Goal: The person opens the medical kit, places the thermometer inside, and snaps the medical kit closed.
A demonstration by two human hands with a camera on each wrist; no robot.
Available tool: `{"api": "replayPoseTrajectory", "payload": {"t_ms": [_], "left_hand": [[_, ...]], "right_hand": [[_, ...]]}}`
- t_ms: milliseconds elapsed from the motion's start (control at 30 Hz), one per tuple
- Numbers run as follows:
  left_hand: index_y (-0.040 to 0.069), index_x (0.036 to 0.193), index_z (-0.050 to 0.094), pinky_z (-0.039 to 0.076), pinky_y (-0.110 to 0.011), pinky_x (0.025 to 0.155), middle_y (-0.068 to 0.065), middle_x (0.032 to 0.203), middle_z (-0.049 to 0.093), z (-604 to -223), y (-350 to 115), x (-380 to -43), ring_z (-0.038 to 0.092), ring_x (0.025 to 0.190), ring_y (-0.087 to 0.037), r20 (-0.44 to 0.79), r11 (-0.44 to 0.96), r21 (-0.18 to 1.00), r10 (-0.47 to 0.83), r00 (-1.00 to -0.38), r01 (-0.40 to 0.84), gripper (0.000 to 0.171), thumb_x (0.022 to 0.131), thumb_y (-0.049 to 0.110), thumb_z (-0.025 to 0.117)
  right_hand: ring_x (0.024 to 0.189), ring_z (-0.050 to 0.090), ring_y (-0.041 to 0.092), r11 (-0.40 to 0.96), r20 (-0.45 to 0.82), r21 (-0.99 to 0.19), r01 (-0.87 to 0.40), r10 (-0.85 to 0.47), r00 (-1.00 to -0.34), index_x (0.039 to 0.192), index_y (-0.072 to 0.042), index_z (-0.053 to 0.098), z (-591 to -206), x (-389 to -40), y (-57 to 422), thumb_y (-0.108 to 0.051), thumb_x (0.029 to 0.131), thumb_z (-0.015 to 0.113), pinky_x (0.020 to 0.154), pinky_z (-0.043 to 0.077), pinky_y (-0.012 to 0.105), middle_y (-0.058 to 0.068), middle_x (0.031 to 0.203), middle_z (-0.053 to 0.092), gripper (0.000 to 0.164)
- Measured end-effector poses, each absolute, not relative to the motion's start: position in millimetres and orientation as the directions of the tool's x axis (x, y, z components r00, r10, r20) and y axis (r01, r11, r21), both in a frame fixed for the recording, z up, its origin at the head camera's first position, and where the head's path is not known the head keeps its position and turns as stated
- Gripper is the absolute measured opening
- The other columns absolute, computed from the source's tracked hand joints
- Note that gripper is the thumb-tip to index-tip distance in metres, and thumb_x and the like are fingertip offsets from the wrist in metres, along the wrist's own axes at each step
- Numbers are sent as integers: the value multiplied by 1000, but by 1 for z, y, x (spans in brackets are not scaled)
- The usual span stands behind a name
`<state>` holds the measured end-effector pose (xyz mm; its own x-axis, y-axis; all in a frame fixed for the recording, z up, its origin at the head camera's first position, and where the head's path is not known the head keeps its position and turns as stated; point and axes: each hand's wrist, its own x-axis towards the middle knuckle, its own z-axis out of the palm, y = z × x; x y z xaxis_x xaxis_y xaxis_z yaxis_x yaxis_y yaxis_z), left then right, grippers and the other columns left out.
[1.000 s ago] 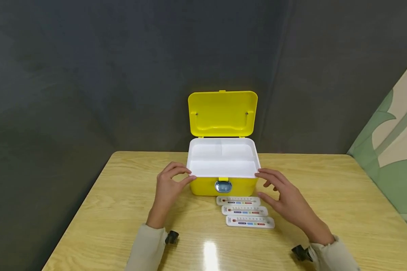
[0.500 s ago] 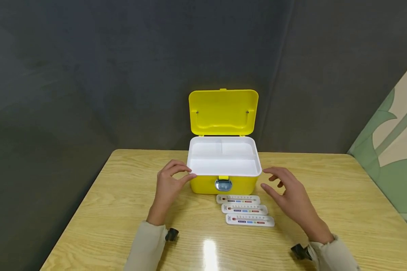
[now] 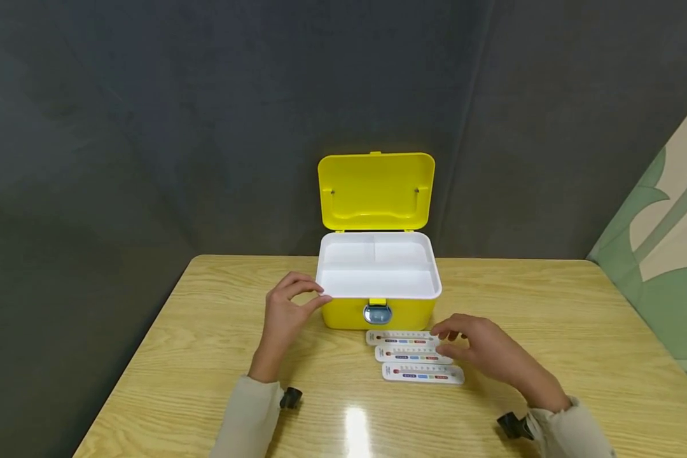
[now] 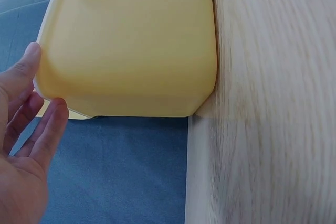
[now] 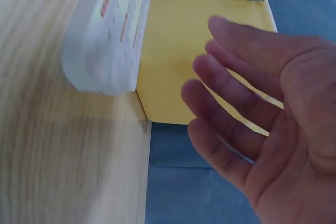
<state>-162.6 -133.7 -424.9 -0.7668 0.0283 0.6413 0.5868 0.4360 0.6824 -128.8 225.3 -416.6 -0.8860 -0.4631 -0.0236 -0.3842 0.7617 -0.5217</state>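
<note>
A yellow storage box stands with its lid raised, and a white divided tray sits at its top. At the front left corner, my left hand pinches the white rim between thumb and fingers. Before the box lie three white thermometers in a stepped stack: a back one, a middle one and a front one. My right hand hovers at their right ends, fingers loosely bent and holding nothing. In the right wrist view its fingers stand apart from the thermometers.
A blue-grey latch hangs on the box front. The wooden table meets a dark curtain at its back edge. A patterned green and beige panel stands at the right. Small dark cameras sit on both wrists.
My right hand has left the tray's front right corner and come down toward the thermometers' right ends. My left hand stays at the left corner.
</note>
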Motion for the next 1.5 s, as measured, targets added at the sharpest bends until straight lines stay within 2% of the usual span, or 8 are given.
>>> {"api": "replayPoseTrajectory", "payload": {"t_ms": [233, 467, 733, 1000, 1400, 1500], "left_hand": [[11, 82, 78, 58, -25, 82, -2, 92, 69, -426, -134, -162, 65, 87, -18, 651, 434, 677, 23, -758, 595, 17, 69, 11, 89], [10, 82, 77, 56, -19, 83, -4, 91, 68, -427, -135, -161, 64, 86, -19, 666, 438, 660, 34, -745, 610, 18, 69, 9, 89], [11, 83, 78, 59, -29, 78, -2, 91, 68, -434, -136, -157, 64, 85, -18, 645, 445, 671, 45, -763, 593, 18, 70, 11, 89], [12, 83, 78, 56, -20, 83, -3, 92, 68, -437, -135, -156, 64, 87, -19, 650, 453, 664, 44, -759, 595, 16, 71, 12, 88], [11, 85, 78, 60, -34, 80, -1, 92, 68, -432, -135, -162, 65, 87, -21, 657, 447, 659, 49, -753, 604, 17, 72, 13, 88], [11, 85, 78, 59, -31, 82, -1, 93, 68, -429, -135, -163, 65, 88, -20, 651, 452, 662, 48, -757, 598, 17, 71, 13, 89]], "right_hand": [[83, 60, 3, 722, -38, -488, -491, -580, -814, 107, -23, 76, -421, -127, 219, -29, 83, 81, 70, 52, 24, -13, 96, 69, 25], [83, 58, 2, 707, -22, -411, -576, -639, -769, 101, -25, 78, -431, -124, 213, -28, 77, 85, 72, 54, 26, -15, 95, 68, 26], [84, 59, 2, 698, -38, -364, -617, -673, -739, 103, -23, 78, -442, -120, 211, -28, 77, 85, 73, 56, 29, -14, 96, 68, 27], [83, 57, 0, 666, -47, -403, -628, -701, -712, 105, -23, 78, -441, -117, 210, -33, 77, 85, 72, 54, 26, -12, 100, 69, 31], [85, 58, 2, 676, -42, -355, -645, -701, -712, 106, -28, 78, -437, -117, 208, -31, 76, 86, 74, 56, 28, -12, 103, 69, 32], [84, 59, 2, 673, -23, -328, -663, -707, -707, 105, -26, 78, -434, -118, 206, -30, 76, 86, 74, 56, 30, -12, 102, 69, 30]]}}
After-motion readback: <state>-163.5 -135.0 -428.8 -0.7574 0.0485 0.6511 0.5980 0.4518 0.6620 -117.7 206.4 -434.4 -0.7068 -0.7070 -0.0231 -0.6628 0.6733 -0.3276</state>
